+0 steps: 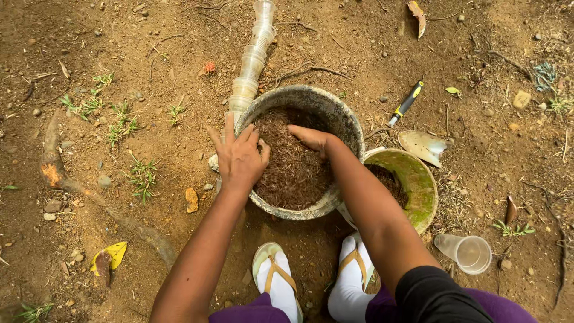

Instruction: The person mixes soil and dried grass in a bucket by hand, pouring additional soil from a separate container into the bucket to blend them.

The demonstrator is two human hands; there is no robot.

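View from the head, looking down on bare earth. A grey bucket [345,122] stands on the ground just beyond the person's sandalled feet [311,281], filled nearly to the rim with brown, fibrous soil mix [293,170]. The left hand [240,157] lies flat over the bucket's left rim, fingers [229,128] spread wide and pointing away, palm down; it holds nothing and appears to steady the bucket against tipping. The right hand [311,139] reaches in from the right, over the far half of the soil mix, fingers together and curved downward with their tips in or on the fibres (whether they enclose a handful cannot be told). The soil mix thus lies directly beneath and against the right fingers, and just right of the left palm.

A green bowl [418,179] touches the bucket's right side, partly hidden by the right forearm, and holds some dark material. A stack of clear plastic cups [252,60] lies on its side, running from the bucket's far-left rim away from the person; a single clear cup [467,252] lies near right, well apart from both hands. A trowel [415,128] with a black-and-yellow handle rests on the ground to the far right of the bucket, within reach but untouched. A yellow leaf [112,256] lies near left.
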